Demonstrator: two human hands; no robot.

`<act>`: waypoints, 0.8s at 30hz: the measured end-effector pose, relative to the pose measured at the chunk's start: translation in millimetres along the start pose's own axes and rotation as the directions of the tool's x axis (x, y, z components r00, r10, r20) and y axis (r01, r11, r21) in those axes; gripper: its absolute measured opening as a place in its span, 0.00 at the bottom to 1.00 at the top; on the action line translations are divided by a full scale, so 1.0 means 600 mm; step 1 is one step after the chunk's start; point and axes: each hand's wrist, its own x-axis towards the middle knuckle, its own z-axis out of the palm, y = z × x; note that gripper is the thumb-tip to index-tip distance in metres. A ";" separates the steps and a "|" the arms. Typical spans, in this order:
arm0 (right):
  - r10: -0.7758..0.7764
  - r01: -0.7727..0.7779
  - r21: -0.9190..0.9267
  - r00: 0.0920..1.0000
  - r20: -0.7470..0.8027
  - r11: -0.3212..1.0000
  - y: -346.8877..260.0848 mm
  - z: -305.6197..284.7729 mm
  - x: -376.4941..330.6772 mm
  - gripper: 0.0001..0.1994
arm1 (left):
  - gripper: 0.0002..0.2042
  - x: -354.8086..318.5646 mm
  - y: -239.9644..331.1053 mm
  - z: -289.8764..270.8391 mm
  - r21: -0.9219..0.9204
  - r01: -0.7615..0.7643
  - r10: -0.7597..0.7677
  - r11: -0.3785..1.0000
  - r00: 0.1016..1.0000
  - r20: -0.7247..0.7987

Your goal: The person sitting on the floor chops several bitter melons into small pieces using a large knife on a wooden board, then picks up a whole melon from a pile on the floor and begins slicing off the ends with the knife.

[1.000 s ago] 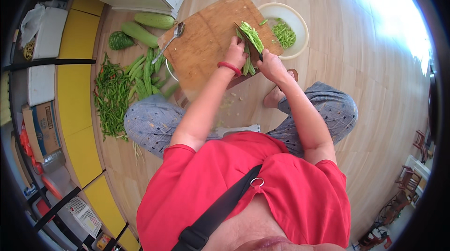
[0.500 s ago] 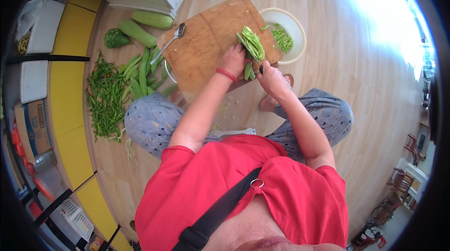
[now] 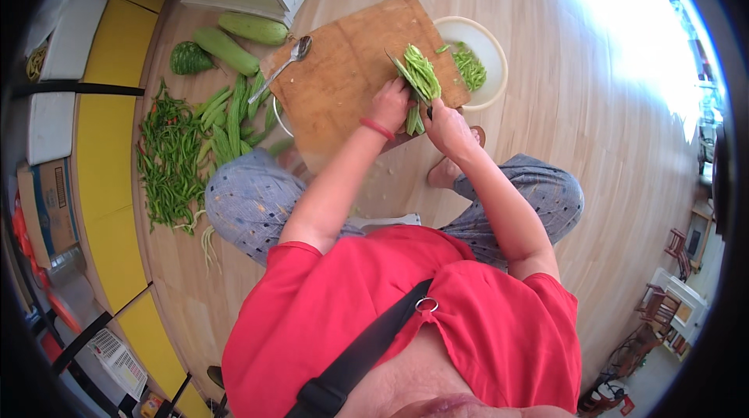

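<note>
My right hand (image 3: 449, 128) is closed round the dark handle of a kitchen knife (image 3: 403, 70), whose blade slants up and away to the left across the near right part of a wooden cutting board (image 3: 339, 59). Against the blade's right side lies a heap of light green vegetable strips (image 3: 422, 71). My left hand (image 3: 390, 105) presses with bent fingers on a green vegetable piece (image 3: 416, 120) just left of the blade; my fingertips are partly hidden. A metal spoon (image 3: 290, 64) rests on the board's left edge.
A white bowl (image 3: 499, 67) with cut green pieces stands beyond the board's right edge. On the floor to the left lie green chillies (image 3: 168, 164), long bumpy green gourds (image 3: 234, 125), smooth pale green gourds (image 3: 226, 51) and a round dark green squash (image 3: 189, 58). Yellow cabinets (image 3: 109, 160) line the left.
The knife blade has tilted and shows more on the left of the green strips. My right hand has shifted slightly left; my left hand stays nearly in place.
</note>
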 end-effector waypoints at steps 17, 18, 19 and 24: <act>0.034 -0.032 -0.049 0.999 0.040 0.998 -0.010 -0.007 -0.015 0.11 | 0.05 -0.010 0.003 0.016 -0.047 -0.008 0.003 0.999 0.994 -0.113; 0.024 -0.023 -0.037 1.000 0.021 0.999 0.003 0.015 0.006 0.11 | 0.05 -0.009 0.006 0.016 -0.036 -0.019 0.015 0.999 0.994 -0.112; 0.005 -0.005 -0.026 1.000 0.001 1.000 0.000 0.020 0.017 0.12 | 0.05 -0.008 0.007 0.013 -0.017 -0.027 0.025 0.999 0.993 -0.118; -0.018 0.018 -0.032 1.000 -0.011 0.999 -0.009 0.000 -0.009 0.12 | 0.08 -0.016 -0.005 0.012 0.011 -0.064 0.065 0.998 0.995 -0.081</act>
